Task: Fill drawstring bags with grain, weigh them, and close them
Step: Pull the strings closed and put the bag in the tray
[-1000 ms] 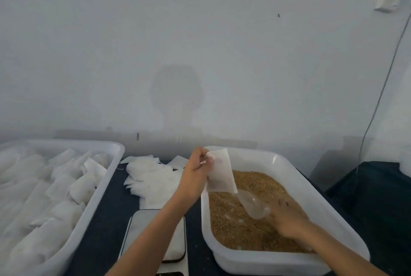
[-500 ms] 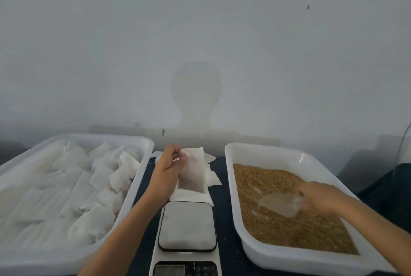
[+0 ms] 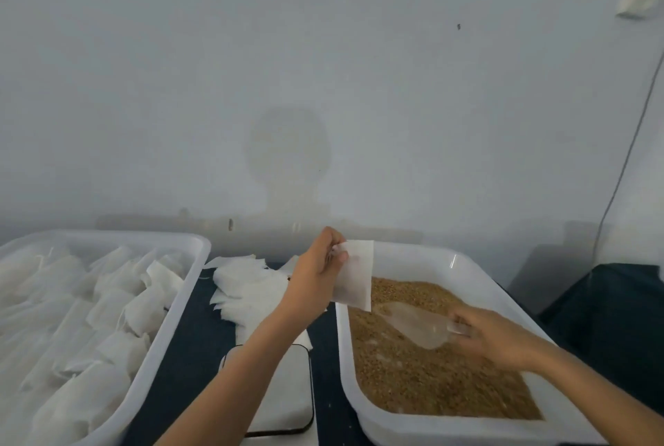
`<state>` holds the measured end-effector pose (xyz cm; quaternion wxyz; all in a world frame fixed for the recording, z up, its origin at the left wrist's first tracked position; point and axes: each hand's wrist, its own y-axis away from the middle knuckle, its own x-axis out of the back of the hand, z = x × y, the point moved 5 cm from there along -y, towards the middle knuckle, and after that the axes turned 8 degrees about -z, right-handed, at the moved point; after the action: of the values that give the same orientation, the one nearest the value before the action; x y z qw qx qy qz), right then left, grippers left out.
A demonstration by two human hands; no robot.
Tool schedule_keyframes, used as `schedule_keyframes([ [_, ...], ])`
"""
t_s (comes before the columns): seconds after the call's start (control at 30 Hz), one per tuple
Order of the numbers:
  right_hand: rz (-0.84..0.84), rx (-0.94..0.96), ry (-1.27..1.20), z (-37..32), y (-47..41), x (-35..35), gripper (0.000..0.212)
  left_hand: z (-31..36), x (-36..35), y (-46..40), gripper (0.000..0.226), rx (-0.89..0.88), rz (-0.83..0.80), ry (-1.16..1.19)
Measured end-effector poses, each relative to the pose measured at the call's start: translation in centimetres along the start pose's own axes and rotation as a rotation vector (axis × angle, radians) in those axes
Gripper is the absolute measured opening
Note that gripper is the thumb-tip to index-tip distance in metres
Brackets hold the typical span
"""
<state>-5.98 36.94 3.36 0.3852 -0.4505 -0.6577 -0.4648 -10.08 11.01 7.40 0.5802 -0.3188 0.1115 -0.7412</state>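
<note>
- The dark blue tabletop [image 3: 187, 366] carries two large white plastic tubs, well apart, with a scale between them.
- The left white rectangular tub [image 3: 172, 323] is heaped with filled white fabric bags [image 3: 118, 301].
- The right white rectangular tub [image 3: 478, 266] holds a bed of golden-brown grain [image 3: 431, 388].
- A loose pile of flat, empty white bags [image 3: 248, 287] lies on the tabletop between the tubs, near the wall.
- The white digital scale with a grey square platform [image 3: 291, 399] sits in front of that pile — the left forearm crosses over it.
- The left hand [image 3: 316, 276] pinches a flat white drawstring bag [image 3: 355, 276] by its upper edge, hanging it over the near-left corner of the grain tub.
- The right hand [image 3: 492, 337] grips the handle of a clear plastic scoop [image 3: 416, 327] — its bowl lies low on the grain, just below the bag.
</note>
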Motion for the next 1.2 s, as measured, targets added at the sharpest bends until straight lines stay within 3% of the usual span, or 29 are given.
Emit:
schedule_keyframes([
  [0.1,0.036,0.02,-0.056,0.8,2.4,3.0,0.011,-0.2,-2.5,-0.9,0.029,-0.033,-0.124,-0.125],
  [0.23,0.122,-0.004,0.05,1.7,4.9,7.3,0.008,-0.4,-5.7,-1.2,0.022,-0.087,-0.324,-0.38],
  [0.47,0.182,0.053,0.281,-0.2,6.2,9.4,0.014,-0.3,-8.3,-0.6,0.039,-0.185,-0.454,-0.543],
  [0.7,0.299,0.065,0.636,-2.7,6.6,9.6,0.015,-0.7,-9.3,-0.9,0.031,-0.229,-0.435,-0.545],
  [0.9,0.354,0.029,1.031,-4.2,6.1,9.6,0.029,-0.6,-9.4,-0.7,0.035,-0.27,-0.399,-0.521],
  [0.97,0.432,0.128,1.11,-5.1,6.0,9.7,0.028,-0.7,-9.5,-0.6,0.035,-0.282,-0.4,-0.516],
  [1.03,0.519,0.21,1.05,-5.4,6.3,10.1,0.029,-0.8,-9.5,-0.6,0.031,-0.283,-0.408,-0.501],
  [1.13,0.417,0.046,0.977,-3.2,5.9,10.0,0.021,-1.2,-9.3,-0.5,0.03,-0.218,-0.413,-0.484],
  [1.2,0.314,-0.034,0.742,-1.0,5.7,9.2,0.014,-1.4,-8.8,-0.4,0.025,-0.131,-0.412,-0.449],
])
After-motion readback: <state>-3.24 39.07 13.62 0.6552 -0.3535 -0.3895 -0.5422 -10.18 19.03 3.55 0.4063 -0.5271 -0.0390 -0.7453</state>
